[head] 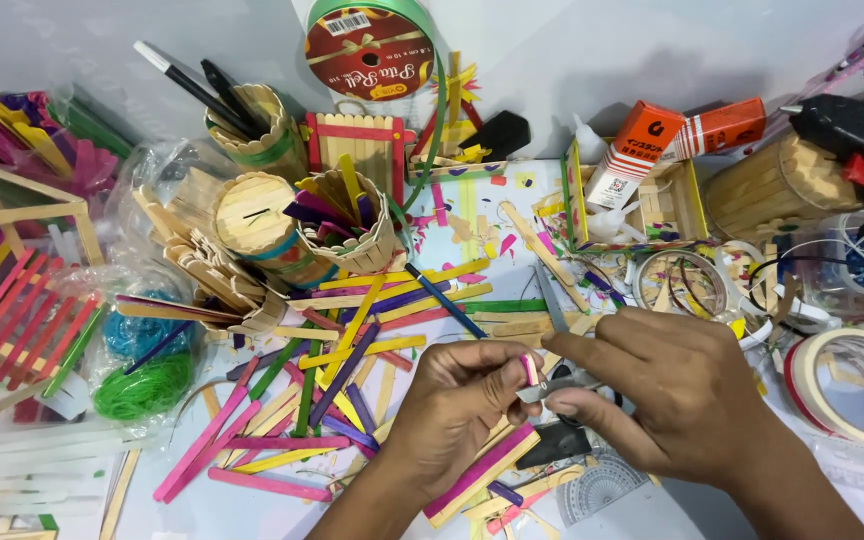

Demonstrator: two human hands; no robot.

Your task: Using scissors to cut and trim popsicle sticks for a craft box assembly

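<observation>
Fingers of the left hand (452,395) pinch a pink stick piece (529,369), light, stiff, snappable; right hand (652,395) grips small cutters (552,385) closed at its end.

Bright, even overhead light; soft shadows; sharp centre; edges slightly warped.

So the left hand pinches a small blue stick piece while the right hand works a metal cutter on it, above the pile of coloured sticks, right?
Not quite: the piece is pink, not blue. The head view shows the left hand pinching a small pink stick piece while the right hand works a metal cutter on it, above the pile of coloured sticks.
</observation>
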